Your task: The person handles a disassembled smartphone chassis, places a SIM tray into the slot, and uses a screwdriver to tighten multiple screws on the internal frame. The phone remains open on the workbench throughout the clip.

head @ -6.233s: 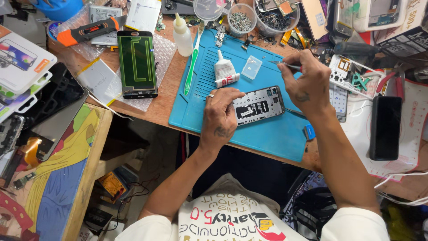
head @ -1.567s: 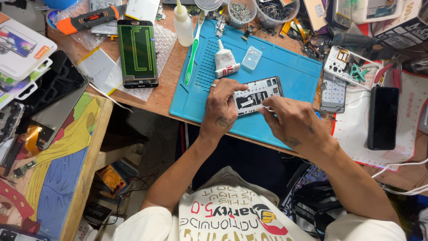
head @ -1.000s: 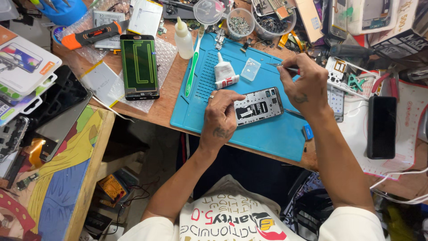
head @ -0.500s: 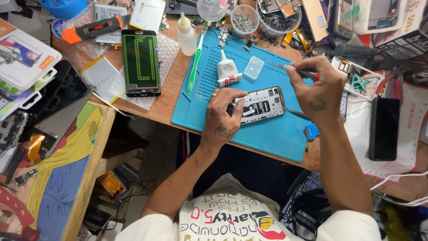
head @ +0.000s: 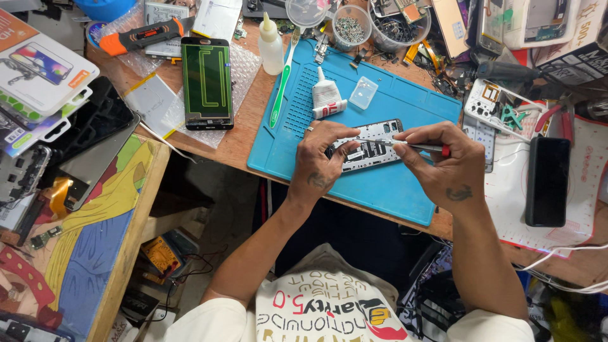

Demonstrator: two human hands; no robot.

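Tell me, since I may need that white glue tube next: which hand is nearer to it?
Left. The left hand rests on the opened phone just below the glue tube; the right hand is farther right, holding a screwdriver.

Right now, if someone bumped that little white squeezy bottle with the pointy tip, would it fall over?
Probably. The white bottle stands upright, tall and narrow on a small base, so it looks tippy. It seems light plastic, so a nudge may topple it onto the wooden table. Being round, it might then roll a little.
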